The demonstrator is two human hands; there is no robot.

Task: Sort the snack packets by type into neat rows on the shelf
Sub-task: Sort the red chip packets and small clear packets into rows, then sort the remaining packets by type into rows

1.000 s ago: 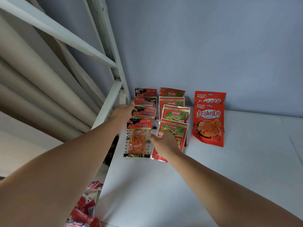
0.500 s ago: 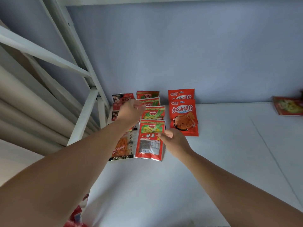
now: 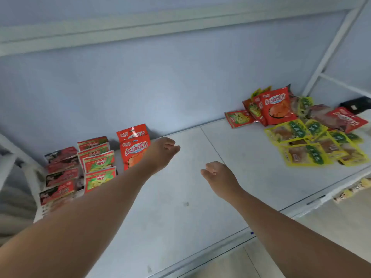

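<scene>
Head view: two bare arms reach over a white flat metal shelf (image 3: 180, 207) set against a pale blue wall (image 3: 140, 81). The left hand (image 3: 163, 151), in the middle of the frame, hangs above the shelf with its fingers loosely curled and nothing in its grasp. The right hand (image 3: 219, 177), just lower and to the right, is likewise loosely curled and empty.

At lower left, three sorted rows run from front to back. They are a row of black-and-red foil snack packets (image 3: 60, 174) nearest the left edge, a row of red-and-green foil snack packets (image 3: 97, 164) beside it, and two red foil packets with white lettering (image 3: 134, 146), the front one partly covered by the left forearm.

At upper right, well apart from the rows, lies an unsorted heap. It holds yellow-and-green clear-window packets (image 3: 301, 146) spread flat, with more red packets (image 3: 278, 108) leaning among them. A black object (image 3: 357, 104), too blurred to identify, sits at the far right beside a white slanted frame bar (image 3: 331, 47).
</scene>
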